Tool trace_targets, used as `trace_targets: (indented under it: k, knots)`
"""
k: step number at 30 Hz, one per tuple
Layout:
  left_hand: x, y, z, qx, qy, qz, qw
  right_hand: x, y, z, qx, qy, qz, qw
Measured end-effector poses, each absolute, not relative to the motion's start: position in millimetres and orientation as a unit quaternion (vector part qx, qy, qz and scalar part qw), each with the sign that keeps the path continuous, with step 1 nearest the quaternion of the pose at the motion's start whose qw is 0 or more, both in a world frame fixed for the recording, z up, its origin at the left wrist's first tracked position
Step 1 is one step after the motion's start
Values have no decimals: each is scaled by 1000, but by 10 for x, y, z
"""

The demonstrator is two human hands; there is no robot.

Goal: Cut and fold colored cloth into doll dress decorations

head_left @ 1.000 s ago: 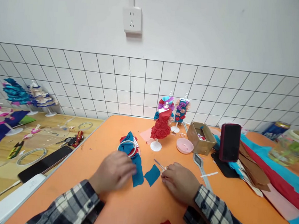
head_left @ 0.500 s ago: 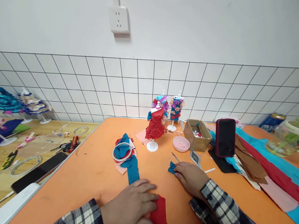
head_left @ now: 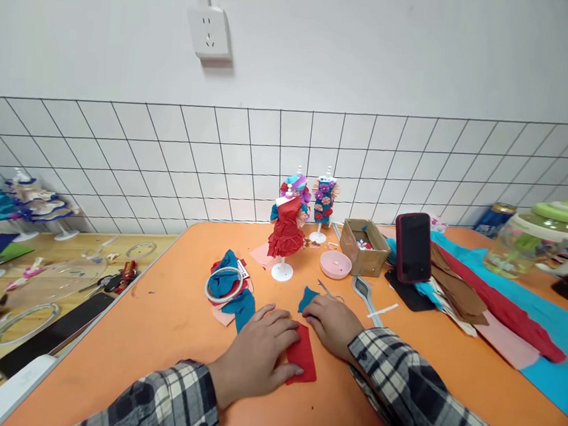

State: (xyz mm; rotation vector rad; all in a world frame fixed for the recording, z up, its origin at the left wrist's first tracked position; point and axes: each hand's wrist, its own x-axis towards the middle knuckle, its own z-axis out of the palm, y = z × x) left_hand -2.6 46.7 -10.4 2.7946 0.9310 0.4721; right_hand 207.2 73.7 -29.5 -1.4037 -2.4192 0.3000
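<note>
Cloth piece in red [head_left: 307, 357] flat on the orange tabletop [head_left: 168, 335], its left side partly covered by the left hand [head_left: 256, 353]. Left grip loose, palm down, fingers spread apart over that side, not visibly pinching anything. Right hand [head_left: 334, 322] just beyond, fingers bent, tips at a smaller blue cloth piece [head_left: 307, 299]; cannot tell whether clamped on it or merely resting there.

Likeliest trouble: red cloth dragged askew or creased, owing to thin, limp-looking material and pressure along one side only. Some chance, too, of red and blue overlapping or getting swapped, being so near each other between the two hands.

Scissors [head_left: 324, 287] only partly showing beside the right hand, point aimed forward and left, handles mostly hidden. Hence possible pricked finger, snagged edge or knocked tool, if reaching without looking.

Farther left, blue strip [head_left: 244, 307] trailing from a white ring [head_left: 206, 287] down toward the left hand; touching or merely behind, unclear. Once caught under a finger, liable to pull the ring along.

Ahead, red dress [head_left: 286, 228] on a slim white stand [head_left: 282, 272]: top-heavy by the look of it, so perhaps easily toppled by a plaid sleeve [head_left: 413, 377] during any careless stretch forward.
</note>
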Motion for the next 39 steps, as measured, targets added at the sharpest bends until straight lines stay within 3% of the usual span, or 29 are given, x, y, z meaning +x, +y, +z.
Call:
trace_targets:
  k: [7,12,19,26,39]
  knots:
    - [-87,334,-100,958,236,157,47,2001,555,-127,-478,-855,74,189]
    - [-79,313,-148,960,231,147,50,1930,181,-57,-455,-865,164,131]
    - [-66,264,-91,953,284,102,14,1812,77,-255,-471,-876,91,54]
    - [-61,290,-61,934,329,138,31,1795,247,-395,-457,-882,58,101]
    - [-81,352,-161,936,323,120,74,1850,281,-341,-485,-850,164,121]
